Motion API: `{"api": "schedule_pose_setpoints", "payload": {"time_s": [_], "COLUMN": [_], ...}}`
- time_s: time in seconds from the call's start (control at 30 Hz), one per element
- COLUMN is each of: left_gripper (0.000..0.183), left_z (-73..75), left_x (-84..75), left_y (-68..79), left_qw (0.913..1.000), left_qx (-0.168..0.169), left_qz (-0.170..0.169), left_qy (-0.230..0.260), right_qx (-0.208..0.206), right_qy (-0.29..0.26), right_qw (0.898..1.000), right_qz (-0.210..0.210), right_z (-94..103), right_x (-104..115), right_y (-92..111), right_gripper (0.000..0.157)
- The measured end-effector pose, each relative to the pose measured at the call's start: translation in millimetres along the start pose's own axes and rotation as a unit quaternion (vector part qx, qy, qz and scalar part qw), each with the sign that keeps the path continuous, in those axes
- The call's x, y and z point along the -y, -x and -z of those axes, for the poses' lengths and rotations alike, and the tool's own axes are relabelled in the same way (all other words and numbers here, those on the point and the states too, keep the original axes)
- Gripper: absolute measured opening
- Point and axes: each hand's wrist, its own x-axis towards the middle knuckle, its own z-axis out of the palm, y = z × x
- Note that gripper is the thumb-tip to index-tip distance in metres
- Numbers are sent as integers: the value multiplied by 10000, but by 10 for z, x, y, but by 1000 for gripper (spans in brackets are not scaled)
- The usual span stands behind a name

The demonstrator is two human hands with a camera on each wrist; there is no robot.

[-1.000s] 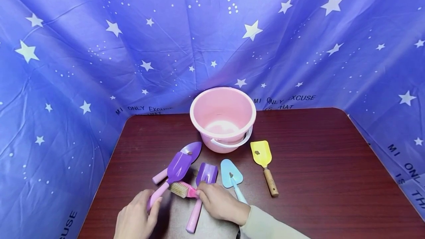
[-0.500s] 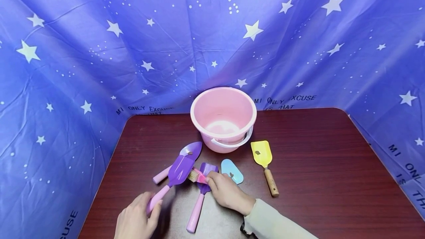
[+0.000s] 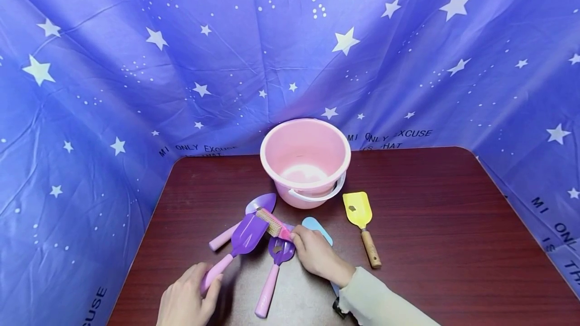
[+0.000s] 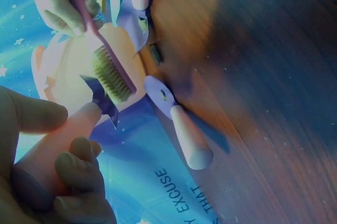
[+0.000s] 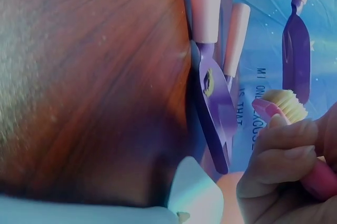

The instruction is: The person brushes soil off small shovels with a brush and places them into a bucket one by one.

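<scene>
My left hand [image 3: 188, 291] grips the pink handle of a purple hand shovel [image 3: 249, 235], its blade tilted up off the table. My right hand [image 3: 319, 255] holds a pink scrub brush [image 3: 284, 234] by its handle. The brush's pale bristles [image 4: 111, 76] lie at the shovel blade's edge, overlapping it in the left wrist view. Below the brush lies a second purple shovel [image 3: 267, 288] with a brownish patch on its blade. Behind the held shovel is a purple pointed trowel [image 3: 225, 237]. A light blue trowel [image 3: 317, 226] is partly hidden by my right hand.
A pink bucket [image 3: 304, 185] with a white handle stands at the table's back middle. To the right lies a yellow shovel [image 3: 358, 210] with a wooden handle and a brown patch. A blue star-printed curtain [image 3: 217, 64] surrounds the dark red table [image 3: 430, 225].
My right hand has moved the brush up and to the right, from near the shovel's neck to its blade tip. The held shovel has shifted slightly right. My left hand stays nearly still.
</scene>
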Motion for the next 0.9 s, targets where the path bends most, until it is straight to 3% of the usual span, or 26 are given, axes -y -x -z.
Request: {"api": "schedule_pose_setpoints", "payload": {"time_s": [0.4,0.67,0.9], "left_gripper": [22,21,22], "left_z": [-19,-50,-61], "left_x": [-13,-30,-63], "left_y": [-9,-34,-45], "left_qw": [9996,9987,9990], "left_qx": [-238,-418,-332], "left_qz": [-10,-168,-138], "left_qy": [134,235,247], "right_qx": [302,723,1036], "right_qy": [-30,35,-85], "right_qw": [9995,9968,9924], "right_qz": [-18,341,657], "right_z": [98,70,26], "right_x": [30,128,189], "right_y": [31,108,123], "right_gripper": [15,16,17]}}
